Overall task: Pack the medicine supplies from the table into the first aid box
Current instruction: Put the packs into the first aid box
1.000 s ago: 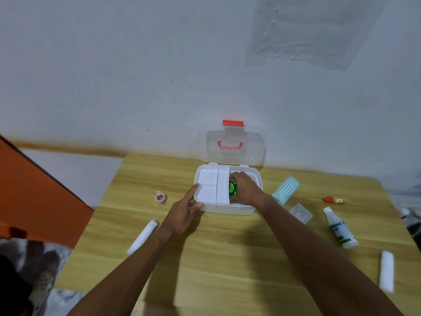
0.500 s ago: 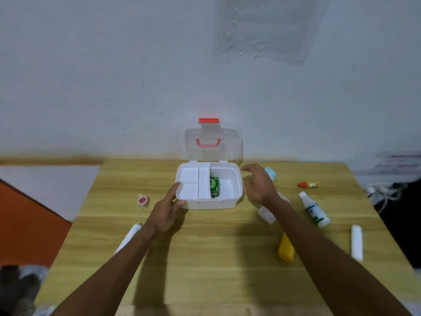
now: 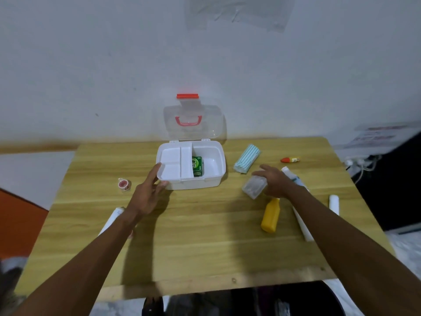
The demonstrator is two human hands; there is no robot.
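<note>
The first aid box (image 3: 191, 165) sits open at frame centre, steadied at its lower-left corner by the left hand (image 3: 145, 195), fingers spread flat and holding nothing. Right of centre, a small clear case (image 3: 254, 186) is being closed on by the right hand (image 3: 276, 182), though a firm grip cannot be confirmed. Next, probably, a lift across into the box. Only a green packet (image 3: 197, 166) lies inside; the white tray (image 3: 174, 164) is bare.

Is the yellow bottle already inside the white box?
No, the yellow bottle lies on its side on the wooden table, well outside the first aid box, near the right hand.
</note>
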